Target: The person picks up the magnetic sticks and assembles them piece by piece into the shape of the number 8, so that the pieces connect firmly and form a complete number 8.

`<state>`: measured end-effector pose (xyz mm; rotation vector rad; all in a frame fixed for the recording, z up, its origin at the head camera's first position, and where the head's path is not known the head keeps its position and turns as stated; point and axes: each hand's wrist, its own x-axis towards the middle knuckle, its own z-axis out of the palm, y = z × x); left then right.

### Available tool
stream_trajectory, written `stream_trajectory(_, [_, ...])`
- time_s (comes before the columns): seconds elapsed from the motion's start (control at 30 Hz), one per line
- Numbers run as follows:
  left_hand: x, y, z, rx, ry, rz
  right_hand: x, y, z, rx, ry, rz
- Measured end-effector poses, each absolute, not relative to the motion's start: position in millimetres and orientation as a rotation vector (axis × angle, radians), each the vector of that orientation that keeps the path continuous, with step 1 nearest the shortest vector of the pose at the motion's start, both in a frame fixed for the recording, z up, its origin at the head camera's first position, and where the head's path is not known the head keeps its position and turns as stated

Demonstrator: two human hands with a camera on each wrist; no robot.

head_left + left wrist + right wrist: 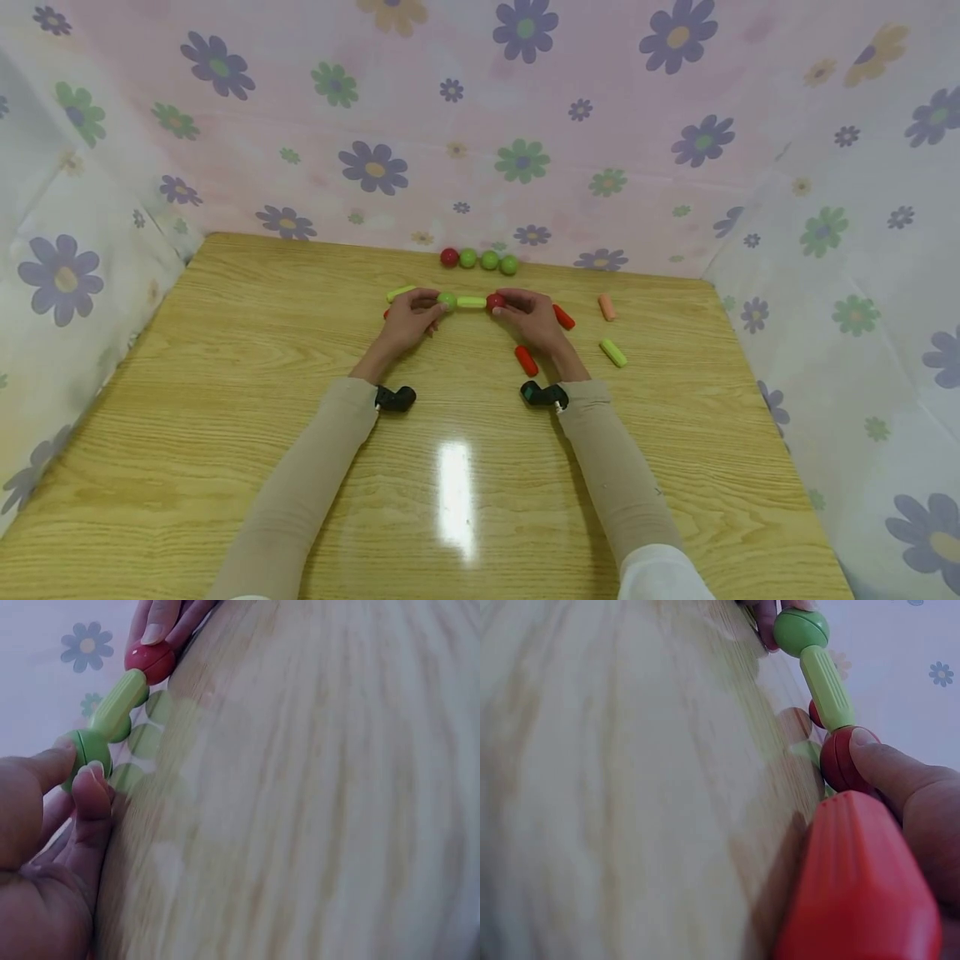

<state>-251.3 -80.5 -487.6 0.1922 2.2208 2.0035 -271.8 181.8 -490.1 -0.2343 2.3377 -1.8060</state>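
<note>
Together, my left hand [407,322] pinched a green ball [447,300], my right hand [536,318] a red ball [494,302], a yellow-green rod [472,302] bridging them.

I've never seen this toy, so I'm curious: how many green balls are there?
4. One green ball is pinched by the left hand; three more green balls sit in the back row, right of its red ball. Others might be hidden.

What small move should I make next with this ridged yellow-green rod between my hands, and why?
Perhaps press gently inward: your left hand holds a glossy green ball, your right hand a glossy red ball, each meeting an end of the rod, though how firmly they join isn't visible.
</note>
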Motion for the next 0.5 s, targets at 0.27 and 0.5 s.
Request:
stream_trajectory(0.27, [-248.8,-75.5,-485.4,0.096,2.227,2.075,-270.4,180.2,-490.6,-0.231,2.350,-1.845])
stream_trajectory(0.5, [-246.0,-77.5,-484.1,-0.015,2.238,2.092,-269.7,178.5,-490.3,-0.210,2.345,-1.871])
